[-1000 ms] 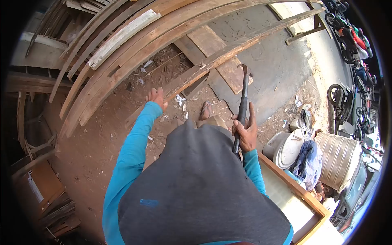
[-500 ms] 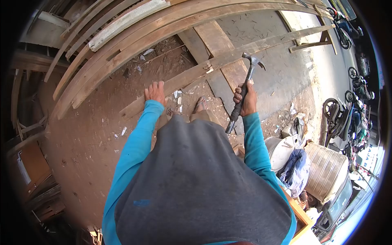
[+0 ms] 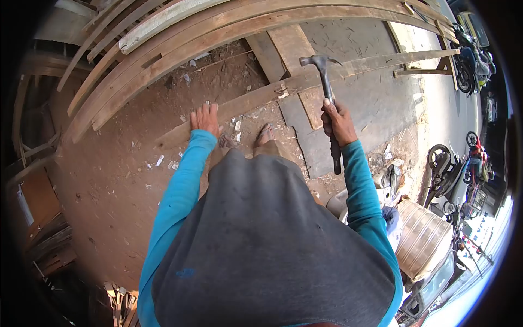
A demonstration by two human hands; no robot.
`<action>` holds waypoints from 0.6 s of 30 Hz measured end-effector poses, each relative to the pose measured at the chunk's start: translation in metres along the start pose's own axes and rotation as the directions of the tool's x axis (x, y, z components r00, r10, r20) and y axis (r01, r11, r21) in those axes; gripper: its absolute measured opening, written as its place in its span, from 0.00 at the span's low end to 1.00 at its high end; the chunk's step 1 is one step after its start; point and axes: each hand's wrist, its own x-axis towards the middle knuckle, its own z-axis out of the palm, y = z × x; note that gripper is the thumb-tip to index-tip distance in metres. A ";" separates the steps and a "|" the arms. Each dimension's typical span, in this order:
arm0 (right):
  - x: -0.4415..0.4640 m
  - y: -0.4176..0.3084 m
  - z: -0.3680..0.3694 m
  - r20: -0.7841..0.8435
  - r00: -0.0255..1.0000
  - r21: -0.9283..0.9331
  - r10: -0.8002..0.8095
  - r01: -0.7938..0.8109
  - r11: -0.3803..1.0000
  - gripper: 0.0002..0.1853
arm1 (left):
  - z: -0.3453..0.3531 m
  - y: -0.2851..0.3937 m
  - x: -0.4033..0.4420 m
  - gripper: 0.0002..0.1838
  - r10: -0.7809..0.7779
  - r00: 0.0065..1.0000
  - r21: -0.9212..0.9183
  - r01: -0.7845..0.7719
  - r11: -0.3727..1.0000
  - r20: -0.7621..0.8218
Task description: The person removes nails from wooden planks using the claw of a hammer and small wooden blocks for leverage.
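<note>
My left hand rests on the near part of a long wooden plank, fingers over its top face. A splintered spot shows on the plank to the right of that hand. My right hand is wrapped round the dark handle of a claw hammer. The hammer's head points away from me, above the plank in the view, with the claw toward the right. Whether the head touches the plank I cannot tell.
Several long boards lie along the far side. A flat grey sheet covers the ground at the right. A ribbed drum stands at the lower right, near parked motorcycles. Wood pieces lie at the lower left.
The hammer has turned from head-on to show its head and claw and has moved up and away. My left hand has come flat onto the plank, which has tilted over to show its broad face.
</note>
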 end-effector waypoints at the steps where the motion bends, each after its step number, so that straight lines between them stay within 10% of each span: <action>1: 0.014 0.009 -0.009 0.011 1.000 -0.013 0.005 -0.005 1.000 0.21 | 0.001 0.000 0.001 0.37 -0.015 1.000 -0.008 0.015 1.000 0.003; 4: 0.028 0.018 -0.019 -0.121 0.992 0.141 0.039 -0.022 0.990 0.19 | 0.003 0.000 0.000 0.40 -0.020 1.000 0.003 0.020 1.000 0.012; 6: 0.010 0.006 -0.027 0.277 0.910 -0.378 0.307 -0.191 0.906 0.18 | 0.001 0.002 0.003 0.40 -0.051 0.997 0.034 0.049 0.998 0.060; 8: 0.002 -0.002 -0.020 0.420 0.853 -0.418 0.310 -0.121 0.900 0.17 | -0.007 0.004 0.005 0.40 -0.052 0.997 0.036 0.050 0.998 0.062; 10: -0.004 -0.002 -0.010 0.526 0.847 -0.562 0.077 0.279 0.778 0.19 | -0.003 0.005 0.001 0.40 -0.047 0.996 0.036 0.045 0.998 0.076; 18: 0.060 0.009 -0.054 -0.073 0.997 -0.040 0.031 -0.034 0.999 0.14 | 0.002 0.004 0.004 0.40 -0.068 0.996 0.063 0.065 0.996 0.049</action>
